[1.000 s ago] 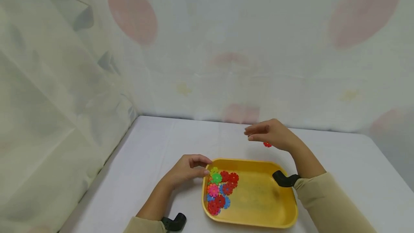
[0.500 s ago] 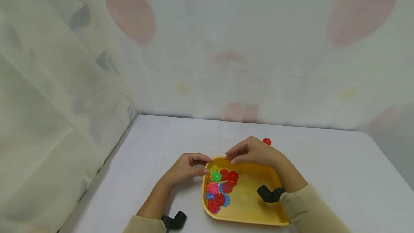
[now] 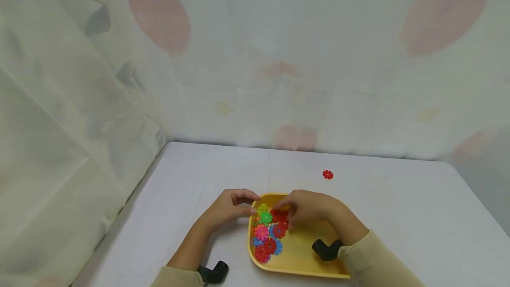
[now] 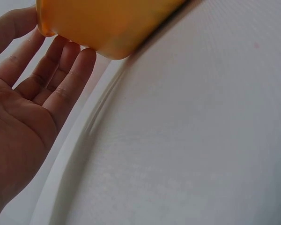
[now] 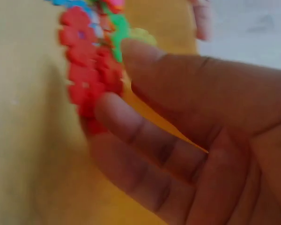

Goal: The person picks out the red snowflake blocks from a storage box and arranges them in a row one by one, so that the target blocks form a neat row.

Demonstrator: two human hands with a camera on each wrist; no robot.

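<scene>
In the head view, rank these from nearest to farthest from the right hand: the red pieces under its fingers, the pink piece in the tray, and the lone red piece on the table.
From the right hand:
1. Red pieces, at its fingertips, in the tray.
2. Pink piece, toward the tray's left side.
3. Lone red piece, out on the table beyond the tray.

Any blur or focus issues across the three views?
Head view: sharp, soft even light, faint shadows under the hands; the tray and the lone red disc are crisp. Left wrist view: the tray's underside is too close and soft; the left hand is fairly clear. Right wrist view: heavy blur; the right hand and the red discs are smeared.
</scene>
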